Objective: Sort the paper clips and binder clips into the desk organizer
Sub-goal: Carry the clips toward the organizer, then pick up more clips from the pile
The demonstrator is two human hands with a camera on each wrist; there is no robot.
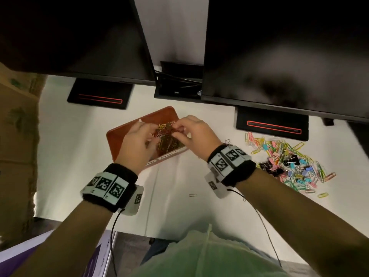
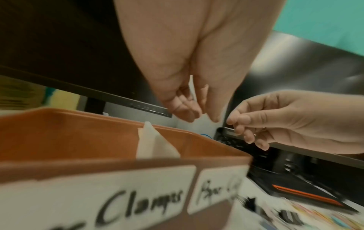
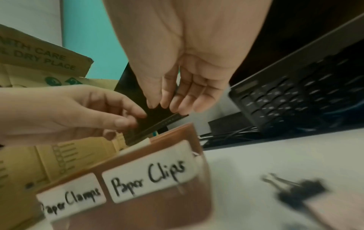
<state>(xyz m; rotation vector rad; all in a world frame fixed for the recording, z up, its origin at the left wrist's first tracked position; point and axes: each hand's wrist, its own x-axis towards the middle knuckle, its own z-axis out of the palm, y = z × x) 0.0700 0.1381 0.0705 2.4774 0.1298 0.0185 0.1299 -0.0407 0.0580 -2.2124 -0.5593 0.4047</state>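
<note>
Both hands, left hand [image 1: 137,140] and right hand [image 1: 194,132], are pinching tangled paper clips [image 1: 166,136] over the desk organizer [image 1: 119,136]; snagged clips could be spilling onto the tabletop [image 1: 169,180].

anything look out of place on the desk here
One stray paper clip lies alone on the white desk, near the front edge, apart from the organizer and the loose pile to the right.
</note>
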